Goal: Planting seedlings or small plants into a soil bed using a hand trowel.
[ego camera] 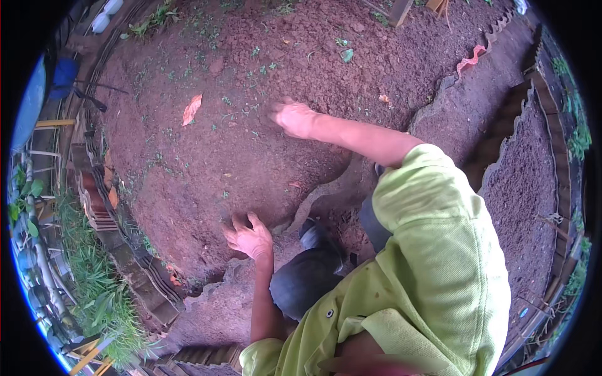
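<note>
My left hand is spread over the reddish-brown soil bed near its front edge, fingers apart with nothing seen in them. Farther forward, my right hand is at the soil surface among small green weeds. Its fingers are blurred and partly bent, so whether they grip anything is unclear. A dry brown leaf lies on the bed left of my right hand, and a green leaf lies beyond it.
Wavy corrugated sheet edging borders the bed close to my knees. Another soil bed lies to the right behind similar edging. A wooden post stands at the far side. Grass and a blue container are at left.
</note>
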The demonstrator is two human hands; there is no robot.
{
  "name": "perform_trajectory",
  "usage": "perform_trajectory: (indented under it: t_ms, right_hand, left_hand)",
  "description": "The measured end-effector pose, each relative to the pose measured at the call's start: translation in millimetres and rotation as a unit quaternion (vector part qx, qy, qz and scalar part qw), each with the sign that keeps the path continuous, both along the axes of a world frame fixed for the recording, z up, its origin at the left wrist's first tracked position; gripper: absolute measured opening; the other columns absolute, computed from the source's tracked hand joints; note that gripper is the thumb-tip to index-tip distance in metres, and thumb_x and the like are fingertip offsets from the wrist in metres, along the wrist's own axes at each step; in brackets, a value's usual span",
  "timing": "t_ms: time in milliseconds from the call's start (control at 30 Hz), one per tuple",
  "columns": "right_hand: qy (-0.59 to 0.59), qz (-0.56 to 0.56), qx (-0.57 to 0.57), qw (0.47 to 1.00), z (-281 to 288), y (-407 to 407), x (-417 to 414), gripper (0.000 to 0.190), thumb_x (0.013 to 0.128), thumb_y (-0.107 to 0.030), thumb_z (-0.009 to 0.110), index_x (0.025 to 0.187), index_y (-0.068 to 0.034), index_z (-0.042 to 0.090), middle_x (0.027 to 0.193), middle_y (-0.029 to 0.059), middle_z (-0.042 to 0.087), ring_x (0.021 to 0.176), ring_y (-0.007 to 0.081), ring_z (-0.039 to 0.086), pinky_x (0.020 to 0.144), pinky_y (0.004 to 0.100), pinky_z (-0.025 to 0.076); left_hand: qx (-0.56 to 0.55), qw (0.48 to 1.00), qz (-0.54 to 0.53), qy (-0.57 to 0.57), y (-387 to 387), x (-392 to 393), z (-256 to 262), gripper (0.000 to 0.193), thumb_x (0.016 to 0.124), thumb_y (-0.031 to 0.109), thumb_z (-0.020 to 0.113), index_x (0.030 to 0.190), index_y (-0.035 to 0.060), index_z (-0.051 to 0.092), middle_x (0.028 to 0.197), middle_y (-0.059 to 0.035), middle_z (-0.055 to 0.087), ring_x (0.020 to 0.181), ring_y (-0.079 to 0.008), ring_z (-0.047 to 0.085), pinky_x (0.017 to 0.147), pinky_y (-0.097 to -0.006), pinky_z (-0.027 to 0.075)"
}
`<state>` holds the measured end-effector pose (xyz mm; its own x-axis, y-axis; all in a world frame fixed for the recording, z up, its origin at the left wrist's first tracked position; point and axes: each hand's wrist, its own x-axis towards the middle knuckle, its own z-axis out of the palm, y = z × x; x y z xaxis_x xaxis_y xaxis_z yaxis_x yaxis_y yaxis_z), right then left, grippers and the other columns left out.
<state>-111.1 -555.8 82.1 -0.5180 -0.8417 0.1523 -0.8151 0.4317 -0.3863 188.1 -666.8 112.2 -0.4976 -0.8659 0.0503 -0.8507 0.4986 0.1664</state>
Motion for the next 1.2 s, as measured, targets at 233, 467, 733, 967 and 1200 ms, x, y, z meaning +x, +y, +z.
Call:
perform_trajectory:
  t_ms: [233,467,733,967,1200]
  right_hand:
    - [-0.163,-0.008,0.140,0.977,88.6,46.7,-27.4,0.020,0.076,0.000,0.049,0.084,0.001,0.067,0.087,0.0155,0.069,0.085,0.0291,0.068,0.079,0.0398,0.053]
    - [0.005,-0.335,-0.050,0.941,110.9,74.0,-189.4,0.042,0.092,-0.042,0.050,0.118,-0.012,0.064,0.117,0.0181,0.062,0.107,0.0313,0.059,0.096,0.0490,0.043]
    - [0.165,-0.285,0.065,0.942,51.0,54.8,-61.8,0.046,0.090,-0.043,0.053,0.125,-0.014,0.054,0.136,0.0230,0.041,0.116,0.0444,0.046,0.095,0.0546,0.040]
    - [0.131,-0.190,0.032,0.972,69.3,-31.2,-213.9,0.046,0.094,-0.038,0.045,0.122,-0.004,0.057,0.141,0.0209,0.041,0.132,0.0346,0.038,0.109,0.0517,0.029]
    - [-0.042,-0.175,0.269,0.946,111.5,-3.4,-212.1,0.036,0.090,-0.027,0.047,0.108,-0.003,0.065,0.122,0.0176,0.060,0.130,0.0343,0.042,0.109,0.0509,0.028]
  left_hand:
    - [-0.018,1.000,0.003,-0.004,-4.1,9.7,-3.9,0.056,0.084,0.042,0.059,0.127,0.0062,0.056,0.143,-0.0240,0.035,0.134,-0.0381,0.032,0.109,-0.0552,0.022]
    - [-0.011,1.000,-0.004,0.000,-1.1,3.9,-1.3,0.055,0.085,0.041,0.058,0.126,0.0047,0.057,0.144,-0.0254,0.032,0.135,-0.0393,0.030,0.111,-0.0522,0.021]
    - [-0.017,1.000,0.011,0.024,-0.6,8.3,0.3,0.056,0.081,0.039,0.061,0.125,0.0048,0.059,0.144,-0.0257,0.032,0.132,-0.0426,0.029,0.111,-0.0511,0.022]
    - [-0.002,0.999,0.006,0.036,0.2,7.0,-6.1,0.051,0.080,0.036,0.063,0.118,0.0032,0.063,0.143,-0.0249,0.034,0.132,-0.0416,0.031,0.111,-0.0500,0.022]
    - [-0.029,0.999,0.025,0.034,-7.8,20.3,-5.1,0.048,0.080,0.034,0.062,0.116,0.0022,0.064,0.142,-0.0232,0.037,0.131,-0.0398,0.033,0.110,-0.0486,0.025]
